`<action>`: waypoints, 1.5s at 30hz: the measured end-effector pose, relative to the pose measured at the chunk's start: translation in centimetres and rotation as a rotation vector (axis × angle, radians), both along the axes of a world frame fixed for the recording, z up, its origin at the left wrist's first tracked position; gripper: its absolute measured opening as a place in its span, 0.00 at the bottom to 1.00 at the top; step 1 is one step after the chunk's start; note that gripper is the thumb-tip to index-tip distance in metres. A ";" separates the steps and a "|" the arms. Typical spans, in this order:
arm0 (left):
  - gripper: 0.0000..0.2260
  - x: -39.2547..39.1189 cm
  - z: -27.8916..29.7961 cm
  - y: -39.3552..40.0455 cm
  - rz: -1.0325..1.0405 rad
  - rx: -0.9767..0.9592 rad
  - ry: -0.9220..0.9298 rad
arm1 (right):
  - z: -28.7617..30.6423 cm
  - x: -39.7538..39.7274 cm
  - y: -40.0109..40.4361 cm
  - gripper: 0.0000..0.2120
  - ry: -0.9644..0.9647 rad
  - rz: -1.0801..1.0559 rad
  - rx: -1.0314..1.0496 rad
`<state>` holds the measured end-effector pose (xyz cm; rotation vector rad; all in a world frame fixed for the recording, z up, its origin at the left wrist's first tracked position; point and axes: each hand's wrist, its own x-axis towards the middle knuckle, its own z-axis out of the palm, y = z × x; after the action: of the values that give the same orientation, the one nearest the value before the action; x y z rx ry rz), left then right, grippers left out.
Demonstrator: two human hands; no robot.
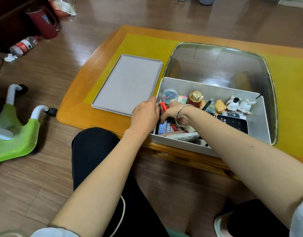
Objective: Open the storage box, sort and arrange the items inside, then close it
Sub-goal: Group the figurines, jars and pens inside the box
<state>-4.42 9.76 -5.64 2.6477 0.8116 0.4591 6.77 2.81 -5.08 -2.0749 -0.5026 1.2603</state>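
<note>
The grey storage box (207, 87) stands open on the low wooden table, its flat lid (128, 83) lying to its left. Inside are a clear tub of coloured clips (169, 95), a red bottle with a gold cap (195, 98), several small animal figurines (233, 106), a black device (233, 123) and stationery. My left hand (144, 115) is at the box's left wall, fingers curled around upright pens (162, 106), one red. My right hand (174, 113), wearing a silver bangle, reaches into the box's left part and grips the same pens.
A metal tray (219, 65) lies under and behind the box on a yellow mat (138, 47). On the floor to the left are a green child's seat (15, 132), a plastic bottle (24, 46) and a dark red jug (44, 23). My knees are below the table edge.
</note>
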 end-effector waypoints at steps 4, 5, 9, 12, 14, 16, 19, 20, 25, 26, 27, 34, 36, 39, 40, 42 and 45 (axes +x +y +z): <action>0.11 0.0 -0.1 0.0 -0.003 -0.006 0.009 | -0.1 -0.3 -0.2 0.09 0.041 0.050 -0.015; 0.11 0.0 -0.1 0.1 -0.004 -0.010 0.007 | 0.1 -0.4 -0.3 0.09 0.027 0.073 -0.019; 0.15 -0.3 0.0 0.2 -0.015 -0.038 -0.020 | 1.0 0.2 -0.8 0.09 0.087 0.050 0.025; 0.15 -0.4 0.1 0.3 -0.017 -0.053 -0.009 | 2.0 0.4 -1.0 0.12 0.132 0.028 0.090; 0.16 -0.5 0.2 0.4 -0.038 -0.069 -0.029 | 2.4 0.5 -1.2 0.12 0.072 0.033 0.137; 0.19 -0.3 0.3 0.5 -0.094 -0.113 -0.047 | 2.5 0.8 -1.7 0.13 0.049 0.031 0.188; 0.18 0.3 0.6 0.9 -0.134 -0.185 -0.085 | 2.8 1.3 -2.7 0.12 -0.005 0.026 0.238; 0.17 0.6 0.6 1.0 -0.136 -0.170 -0.094 | 3.0 1.4 -3.1 0.10 -0.047 0.028 0.244; 0.15 2.2 0.6 0.7 -0.155 -0.050 -0.021 | 3.6 2.4 -5.5 0.14 -0.198 0.004 0.264; 0.16 2.7 0.6 0.6 -0.154 -0.026 0.020 | 3.7 2.5 -6.0 0.13 -0.215 -0.001 0.271; 0.17 3.1 0.6 0.6 -0.154 -0.006 0.064 | 3.7 2.6 -6.5 0.13 -0.227 -0.001 0.279; 0.22 5.3 0.5 0.8 -0.136 0.077 0.202 | 3.7 2.9 -8.7 0.09 -0.258 -0.032 0.284; 0.23 5.7 0.6 0.7 -0.124 0.081 0.212 | 3.5 3.2 -9.1 0.08 -0.242 -0.039 0.293; 0.24 6.4 0.6 0.6 -0.104 0.085 0.225 | 3.4 3.5 -9.7 0.06 -0.253 -0.087 0.315; 0.24 6.5 0.6 0.6 -0.100 0.084 0.230 | 3.3 3.6 -9.8 0.06 -0.263 -0.104 0.316; 0.24 6.7 0.6 0.7 -0.099 0.082 0.244 | 3.2 3.8 -10.3 0.04 -0.273 -0.120 0.311; 0.23 6.9 0.5 0.9 -0.102 0.077 0.262 | 3.1 4.0 -10.9 0.03 -0.262 -0.141 0.323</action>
<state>2.43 10.63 -5.11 2.8443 0.7407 0.1203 10.75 -8.08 -2.01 -1.9667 -0.6196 0.7723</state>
